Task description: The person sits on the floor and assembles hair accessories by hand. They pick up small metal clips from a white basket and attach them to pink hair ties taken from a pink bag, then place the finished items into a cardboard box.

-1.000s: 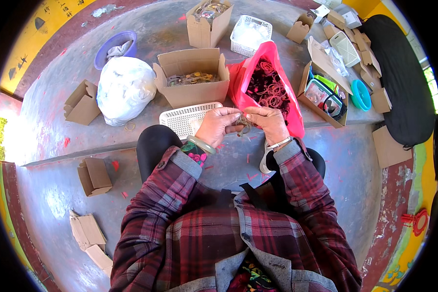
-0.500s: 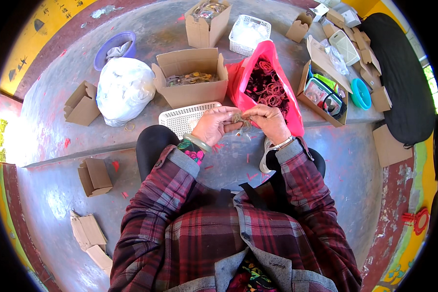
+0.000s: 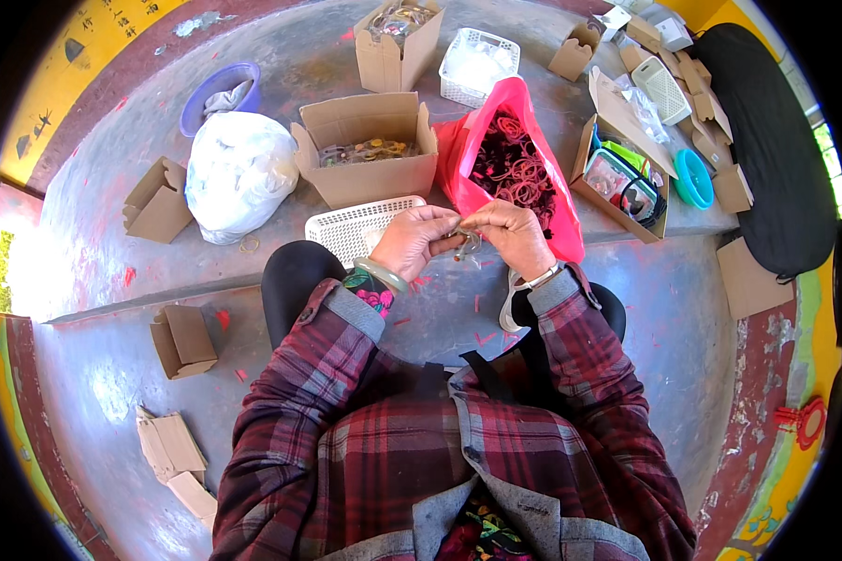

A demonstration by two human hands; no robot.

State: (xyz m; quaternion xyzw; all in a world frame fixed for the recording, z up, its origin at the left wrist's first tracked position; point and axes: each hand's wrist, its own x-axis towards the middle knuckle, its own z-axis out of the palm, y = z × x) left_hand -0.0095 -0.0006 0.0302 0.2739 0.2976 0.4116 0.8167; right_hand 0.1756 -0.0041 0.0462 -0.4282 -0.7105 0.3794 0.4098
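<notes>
Bundle (image 3: 468, 248) at fingertips, mid-air

Left hand (image 3: 410, 243) pinches it from one side; right hand (image 3: 516, 236), fingers narrowed, nips its upper edge. Hangs above floor (image 3: 440, 323), near white basket (image 3: 332, 226) and pink bag (image 3: 457, 161). Make-up too small to tell. Step looks like fine two-handed working; next move probably calls for left steady, right precise.

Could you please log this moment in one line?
left grip: pinching small item, kind unclear; right grip: pinching same item; nearby: white tray, pink bag
</notes>
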